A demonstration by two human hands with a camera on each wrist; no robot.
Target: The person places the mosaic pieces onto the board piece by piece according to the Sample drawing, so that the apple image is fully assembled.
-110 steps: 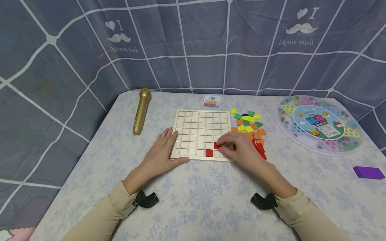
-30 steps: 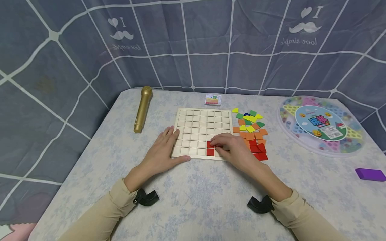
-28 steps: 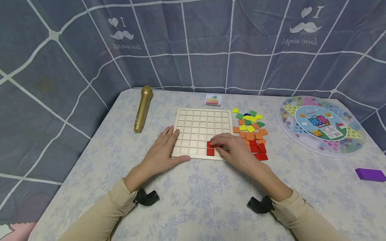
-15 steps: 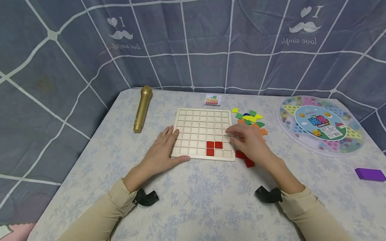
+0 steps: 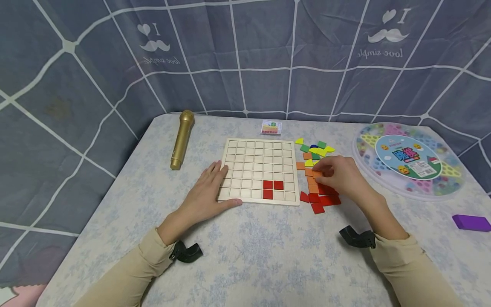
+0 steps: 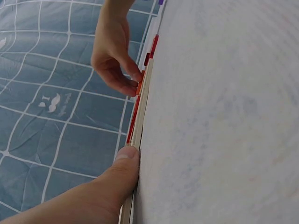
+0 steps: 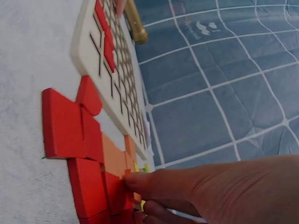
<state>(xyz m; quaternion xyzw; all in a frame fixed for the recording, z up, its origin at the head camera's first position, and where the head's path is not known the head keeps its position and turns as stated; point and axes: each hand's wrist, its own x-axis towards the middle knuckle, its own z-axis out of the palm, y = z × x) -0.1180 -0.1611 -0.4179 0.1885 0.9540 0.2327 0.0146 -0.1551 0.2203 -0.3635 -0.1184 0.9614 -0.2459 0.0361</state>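
In the head view a pale wooden grid board (image 5: 241, 170) lies flat, with three red square tiles (image 5: 267, 185) set in its lower right cells. My left hand (image 5: 205, 192) rests on the board's left edge, its thumb (image 6: 124, 163) along the front rim in the left wrist view. To the board's right, my right hand (image 5: 339, 175) reaches into a spread of loose tiles. Its thumb and fingertips pinch an orange tile (image 5: 318, 174). Orange tiles (image 5: 310, 181) lie beside them, and red tiles (image 7: 63, 123) lie nearer the front, close to the board's corner.
Yellow and green pieces (image 5: 322, 144) lie behind the orange ones. A small picture card (image 5: 271, 127) sits beyond the board. A gold microphone (image 5: 182, 138) lies at left. A round clear game case (image 5: 410, 160) and a purple block (image 5: 471, 222) are at right.
A red tile was set down beside the two stacked ones. My right hand then drew several red tiles toward the board and moved right, to the orange tiles. The left hand stayed put.
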